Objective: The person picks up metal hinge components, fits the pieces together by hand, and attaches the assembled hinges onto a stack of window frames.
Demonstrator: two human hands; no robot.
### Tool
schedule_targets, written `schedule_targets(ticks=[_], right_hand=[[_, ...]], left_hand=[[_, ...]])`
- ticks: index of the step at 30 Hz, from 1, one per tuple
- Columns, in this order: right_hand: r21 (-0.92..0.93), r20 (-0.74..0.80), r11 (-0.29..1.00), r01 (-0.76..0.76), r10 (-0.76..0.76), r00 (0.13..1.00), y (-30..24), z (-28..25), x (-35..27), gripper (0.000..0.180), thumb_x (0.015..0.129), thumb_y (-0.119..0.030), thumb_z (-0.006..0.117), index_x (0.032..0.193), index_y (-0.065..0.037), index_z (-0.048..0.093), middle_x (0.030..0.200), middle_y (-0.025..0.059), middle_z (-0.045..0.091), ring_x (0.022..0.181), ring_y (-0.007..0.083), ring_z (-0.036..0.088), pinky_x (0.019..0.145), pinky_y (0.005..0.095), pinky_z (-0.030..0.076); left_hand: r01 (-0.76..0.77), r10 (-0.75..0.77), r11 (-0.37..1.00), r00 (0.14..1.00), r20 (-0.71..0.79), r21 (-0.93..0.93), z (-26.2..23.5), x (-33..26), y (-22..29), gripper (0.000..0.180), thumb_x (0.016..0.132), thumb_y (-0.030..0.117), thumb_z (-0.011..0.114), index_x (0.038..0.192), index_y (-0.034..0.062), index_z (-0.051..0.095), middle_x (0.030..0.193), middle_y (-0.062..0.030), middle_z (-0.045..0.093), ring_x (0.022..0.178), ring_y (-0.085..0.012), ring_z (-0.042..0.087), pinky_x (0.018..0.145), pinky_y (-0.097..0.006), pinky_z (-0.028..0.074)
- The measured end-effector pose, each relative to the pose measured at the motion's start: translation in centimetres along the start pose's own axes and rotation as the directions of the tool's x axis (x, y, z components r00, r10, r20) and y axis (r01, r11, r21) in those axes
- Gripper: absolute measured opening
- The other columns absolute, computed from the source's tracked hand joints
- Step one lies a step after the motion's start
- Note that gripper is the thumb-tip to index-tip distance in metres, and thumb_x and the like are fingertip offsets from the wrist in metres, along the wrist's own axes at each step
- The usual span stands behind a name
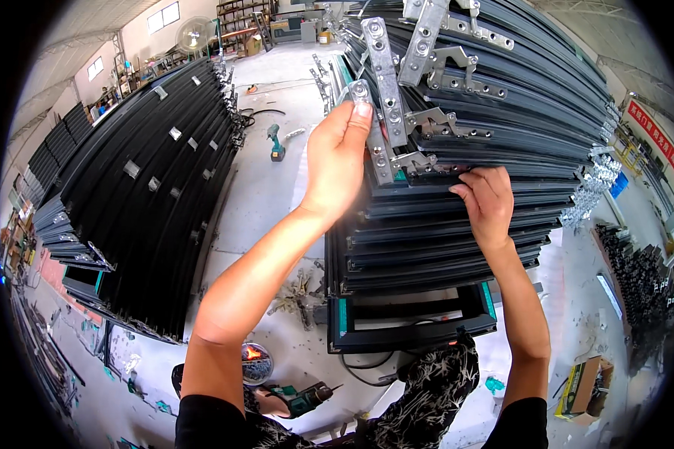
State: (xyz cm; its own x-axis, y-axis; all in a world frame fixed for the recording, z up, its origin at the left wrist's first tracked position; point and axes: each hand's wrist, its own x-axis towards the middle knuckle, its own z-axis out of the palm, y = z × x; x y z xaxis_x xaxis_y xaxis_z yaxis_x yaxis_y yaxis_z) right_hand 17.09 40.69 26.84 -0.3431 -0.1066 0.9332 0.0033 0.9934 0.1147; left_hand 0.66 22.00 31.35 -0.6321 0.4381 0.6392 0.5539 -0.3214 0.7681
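Silver hinge (380,157) at the frame stack's near edge, your left hand (335,156) on it

Your two hands are well apart from each other. The left is clamped on the hinge's long bar near its upper end: your thumb lies along the front, nail toward you, while the fingertips are hidden behind the metal. Your left arm comes up from the lower edge, bends at the elbow, and sends its forearm (266,262) slanting up and to the right.

Your right hand (490,198) is at the other end of the same hinge, fingers curled and thumb drawn in, tips pointing left. You cannot tell from this view whether anything is pinched there. Your right arm rises more steeply, its forearm leaning slightly left toward the wrist.

The hinge sits at the left part of the stack of dark frames (532,120), its bar tilted, just below other silver hinges (386,82). On the floor to your left stands a green cordless drill (275,142).
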Motion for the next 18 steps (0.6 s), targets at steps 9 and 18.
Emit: schedule_targets(ticks=[9,18], right_hand=[[0.039,0.033,0.999,0.011,-0.013,0.999,1.9,-2.1,-0.3,0.026,0.065,-0.016,0.08,0.083,-0.005,0.067,0.087,0.007,0.064,0.079,0.0273,0.058,0.071,0.0383,0.048],[-0.027,-0.375,0.866,-0.499,0.454,0.809,14.5,-9.7,-4.0,0.011,0.089,-0.01,0.062,0.093,-0.002,0.067,0.091,0.014,0.064,0.085,0.0301,0.061,0.079,0.0374,0.049]], left_hand=[[0.218,-0.25,0.94,0.964,-0.091,-0.264,1.9,-2.0,-5.6,0.047,0.103,0.046,0.037,0.107,0.0039,0.057,0.095,-0.0038,0.059,0.087,-0.0129,0.054,0.082,-0.029,0.044],[-0.026,0.047,0.992,0.983,-0.175,0.124,2.3,-3.7,-8.7,0.046,0.105,0.031,0.033,0.131,-0.004,0.048,0.124,-0.0132,0.056,0.113,-0.0202,0.05,0.102,-0.03,0.034]])
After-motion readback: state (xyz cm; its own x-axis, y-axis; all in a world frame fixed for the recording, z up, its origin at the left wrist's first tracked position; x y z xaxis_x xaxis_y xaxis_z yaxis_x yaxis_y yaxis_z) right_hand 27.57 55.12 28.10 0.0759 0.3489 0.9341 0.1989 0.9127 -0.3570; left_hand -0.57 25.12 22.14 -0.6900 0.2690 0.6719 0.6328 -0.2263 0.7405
